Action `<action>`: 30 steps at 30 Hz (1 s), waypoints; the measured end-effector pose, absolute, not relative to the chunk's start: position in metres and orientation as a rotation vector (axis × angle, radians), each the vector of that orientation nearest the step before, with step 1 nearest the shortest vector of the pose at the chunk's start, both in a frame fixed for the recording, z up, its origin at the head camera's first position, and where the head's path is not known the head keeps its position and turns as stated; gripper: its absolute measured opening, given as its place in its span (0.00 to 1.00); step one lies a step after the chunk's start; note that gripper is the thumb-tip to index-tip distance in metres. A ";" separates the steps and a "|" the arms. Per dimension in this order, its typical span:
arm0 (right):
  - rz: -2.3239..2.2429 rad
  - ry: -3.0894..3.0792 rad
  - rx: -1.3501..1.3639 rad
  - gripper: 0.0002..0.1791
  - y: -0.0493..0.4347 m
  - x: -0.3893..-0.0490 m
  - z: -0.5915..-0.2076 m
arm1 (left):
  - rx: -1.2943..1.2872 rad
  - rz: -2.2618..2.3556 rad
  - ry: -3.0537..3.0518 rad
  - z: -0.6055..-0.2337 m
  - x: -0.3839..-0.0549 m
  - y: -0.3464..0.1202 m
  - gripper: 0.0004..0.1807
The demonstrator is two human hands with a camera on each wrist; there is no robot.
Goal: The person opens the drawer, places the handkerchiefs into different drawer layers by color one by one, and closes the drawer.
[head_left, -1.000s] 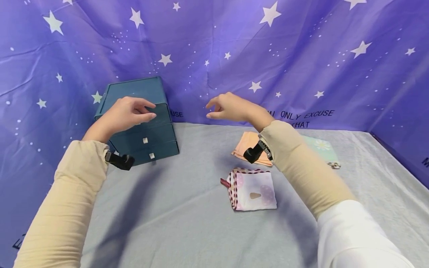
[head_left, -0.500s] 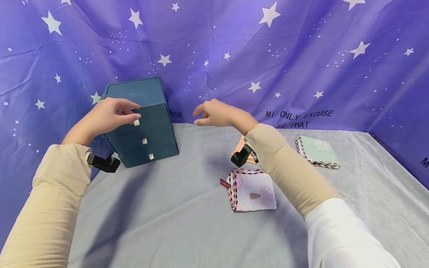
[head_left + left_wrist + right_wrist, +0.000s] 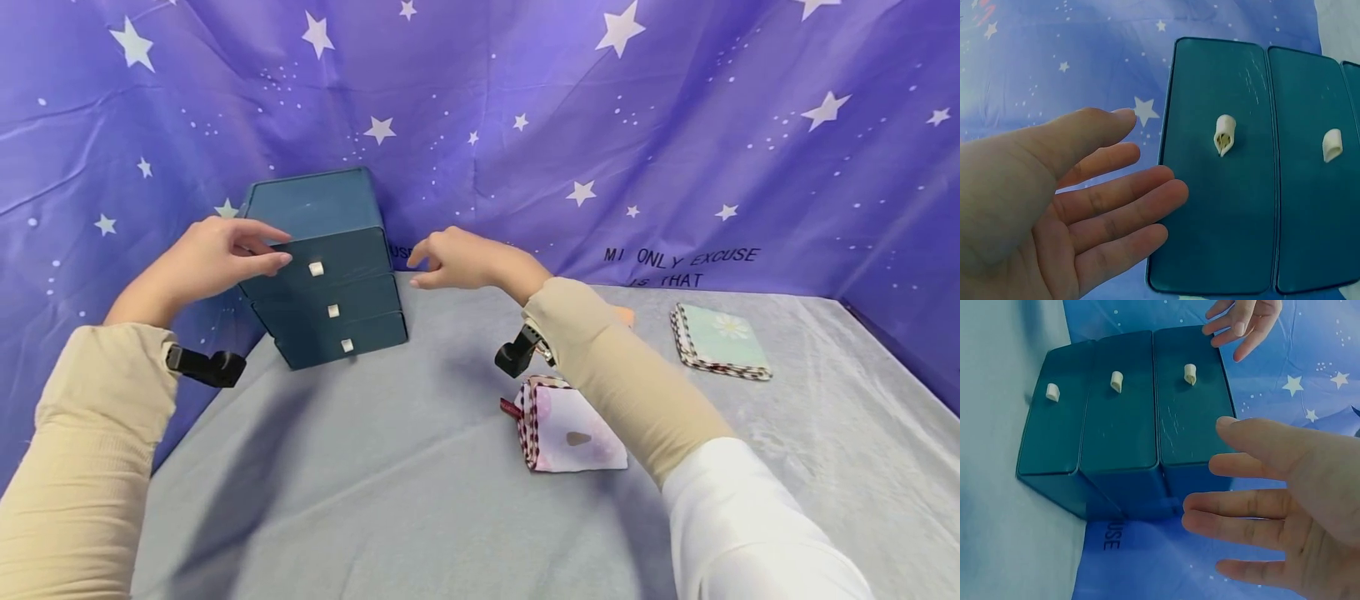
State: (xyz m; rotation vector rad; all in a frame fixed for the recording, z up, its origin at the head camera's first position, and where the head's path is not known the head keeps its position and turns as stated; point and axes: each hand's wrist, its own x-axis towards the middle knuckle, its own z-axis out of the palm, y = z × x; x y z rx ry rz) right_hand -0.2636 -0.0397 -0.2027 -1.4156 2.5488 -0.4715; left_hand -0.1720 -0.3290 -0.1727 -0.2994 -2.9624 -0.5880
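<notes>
A dark teal three-drawer box (image 3: 315,200) stands at the back left, every drawer closed. Each drawer front bears a small white pull tab, the top one (image 3: 317,268) being nearest the hands. My left hand (image 3: 236,254) overlaps the box's upper left edge in the head view, fingers relaxed and holding nothing. In the left wrist view its fingers (image 3: 1166,194) reach beside the top drawer's front (image 3: 1222,206). To the right of the box hovers my right hand (image 3: 453,258), thumb and fingers apart, nothing between them. The right wrist view shows its spread fingers (image 3: 1235,503) near the top drawer.
A folded white and pink cloth (image 3: 577,429) with checked edging lies mid-table. Behind it, an orange cloth (image 3: 624,314) is mostly hidden by my right forearm. A folded mint cloth (image 3: 723,337) with a flower lies farther right. A purple starry curtain (image 3: 525,67) hangs behind the grey-covered table (image 3: 375,500).
Both hands have moved left, the left one from in front of the box to its left edge, uncovering the top tab. The right arm's shift has uncovered the mint cloth. The drawers look unchanged.
</notes>
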 end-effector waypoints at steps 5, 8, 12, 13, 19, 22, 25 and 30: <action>-0.466 2.537 -1.430 0.20 -0.048 -0.262 -0.201 | -0.260 -0.584 -2.967 -0.172 -0.172 -0.337 0.25; -0.471 2.521 -1.428 0.21 -0.054 -0.260 -0.200 | -0.233 -0.613 -2.960 -0.171 -0.170 -0.344 0.25; -0.464 2.501 -1.415 0.22 -0.063 -0.258 -0.201 | -0.185 -0.651 -2.944 -0.170 -0.166 -0.356 0.27; -0.460 2.498 -1.414 0.22 -0.066 -0.258 -0.201 | -0.174 -0.659 -2.938 -0.171 -0.165 -0.359 0.27; -0.439 2.481 -1.421 0.23 -0.078 -0.259 -0.203 | -0.122 -0.709 -2.925 -0.175 -0.161 -0.378 0.28; -0.424 2.476 -1.431 0.23 -0.085 -0.260 -0.204 | -0.109 -0.732 -2.928 -0.177 -0.161 -0.385 0.28; -0.397 2.479 -1.437 0.23 -0.093 -0.261 -0.204 | -0.112 -0.753 -2.928 -0.178 -0.161 -0.392 0.27; -0.367 2.475 -1.463 0.22 -0.105 -0.263 -0.201 | -0.129 -0.814 -2.940 -0.177 -0.164 -0.401 0.22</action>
